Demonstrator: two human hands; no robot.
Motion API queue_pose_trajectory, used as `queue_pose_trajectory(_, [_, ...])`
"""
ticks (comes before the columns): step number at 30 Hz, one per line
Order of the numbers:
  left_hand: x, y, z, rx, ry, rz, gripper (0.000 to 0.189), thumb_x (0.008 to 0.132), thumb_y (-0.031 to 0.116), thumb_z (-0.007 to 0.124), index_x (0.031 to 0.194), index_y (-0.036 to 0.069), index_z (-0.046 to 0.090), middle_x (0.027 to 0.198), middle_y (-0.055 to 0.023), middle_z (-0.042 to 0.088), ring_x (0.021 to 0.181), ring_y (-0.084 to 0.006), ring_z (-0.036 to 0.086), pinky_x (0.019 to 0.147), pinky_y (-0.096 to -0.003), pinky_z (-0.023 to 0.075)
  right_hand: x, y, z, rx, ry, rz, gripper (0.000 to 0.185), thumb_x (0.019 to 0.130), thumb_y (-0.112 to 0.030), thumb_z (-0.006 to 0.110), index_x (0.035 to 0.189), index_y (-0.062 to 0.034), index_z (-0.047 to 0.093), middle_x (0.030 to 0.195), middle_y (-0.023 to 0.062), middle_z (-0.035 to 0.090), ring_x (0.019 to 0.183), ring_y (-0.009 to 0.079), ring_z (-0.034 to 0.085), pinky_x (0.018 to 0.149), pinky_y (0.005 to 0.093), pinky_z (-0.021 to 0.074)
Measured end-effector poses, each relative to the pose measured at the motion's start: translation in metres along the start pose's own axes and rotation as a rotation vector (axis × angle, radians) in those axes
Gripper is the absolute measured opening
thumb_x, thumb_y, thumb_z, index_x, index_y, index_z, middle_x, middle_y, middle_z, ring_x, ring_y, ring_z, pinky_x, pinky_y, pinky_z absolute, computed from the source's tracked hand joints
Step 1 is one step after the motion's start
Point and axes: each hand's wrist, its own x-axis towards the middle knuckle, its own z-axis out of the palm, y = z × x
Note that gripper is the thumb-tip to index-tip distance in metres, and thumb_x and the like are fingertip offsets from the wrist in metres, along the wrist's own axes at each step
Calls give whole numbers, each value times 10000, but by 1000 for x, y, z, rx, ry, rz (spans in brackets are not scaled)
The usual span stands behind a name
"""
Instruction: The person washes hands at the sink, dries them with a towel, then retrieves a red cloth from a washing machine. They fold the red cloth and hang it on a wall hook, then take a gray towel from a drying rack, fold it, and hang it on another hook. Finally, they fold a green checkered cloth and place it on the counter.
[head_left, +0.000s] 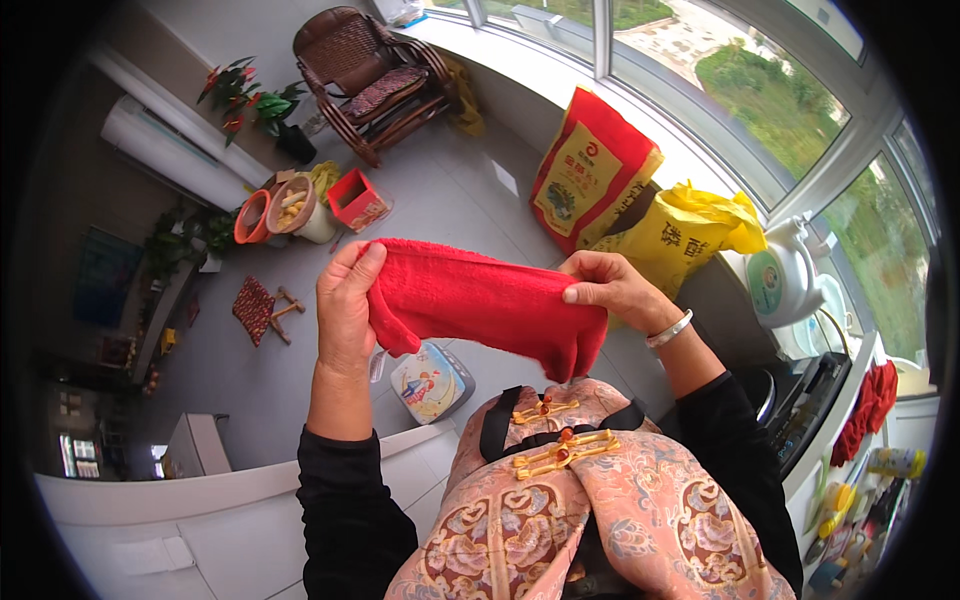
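Note:
A red terry cloth towel (480, 300) is stretched out between my two hands, above the floor and in front of my patterned pink top. My left hand (349, 300) pinches its left end, thumb on top near the upper corner. At the upper right corner, my right hand (619, 289) grips the cloth between thumb and fingers; a silver bangle circles that wrist. The lower edge of the towel hangs in loose folds at both ends. Below it, partly covered, a stool or box with a printed lid (426, 382) stands on the floor.
A tall red sack (585, 172) and a yellow bag (682, 232) stand by the window. Ahead left are a red box (356, 202), buckets (292, 210), a folding stool (259, 311) and a wicker armchair (360, 75). A white jug (784, 274) and another red cloth (866, 412) are at right.

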Motion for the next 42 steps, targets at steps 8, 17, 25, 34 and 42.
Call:
queue_pose_trajectory(8, [-1,139,1,97,402,336,179,971,149,614,1046,-8,655,1027,-142,712,925,-245,703,850,-382,573,66,22,-99,-817,185,-126,170,833,-175,713,902,-31,653,749,140,627,726,263,641,698,360,500])
queue_pose_trajectory(17, [-30,185,-15,245,637,344,253,972,168,626,1106,-48,636,1104,-154,687,993,-229,672,887,-345,543,176,-30,-144,-455,276,-108,186,975,-179,566,971,-14,653,744,39,640,548,114,614,463,275,489])
queue_pose_trajectory(25, [-57,176,-42,352,741,293,272,968,164,630,1116,-64,641,1125,-160,684,1016,-227,662,929,-336,514,209,-64,-96,-75,288,91,276,982,-168,472,1126,-13,650,934,108,697,660,218,705,490,295,562])
queue_pose_trajectory(34, [-100,170,-2,348,570,672,279,993,209,587,1106,-45,618,1147,-159,646,1075,-241,623,933,-384,500,212,-105,-84,585,45,-761,379,1030,-288,501,1299,-23,541,1268,89,624,1196,241,591,1075,425,441])
queue_pose_trajectory(42, [-117,42,62,1267,-467,148,236,754,159,800,975,86,760,853,-45,678,727,-225,642,643,-332,504,163,19,40,783,92,135,657,868,-491,671,1375,-143,440,1322,66,544,1186,307,512,1059,450,360])
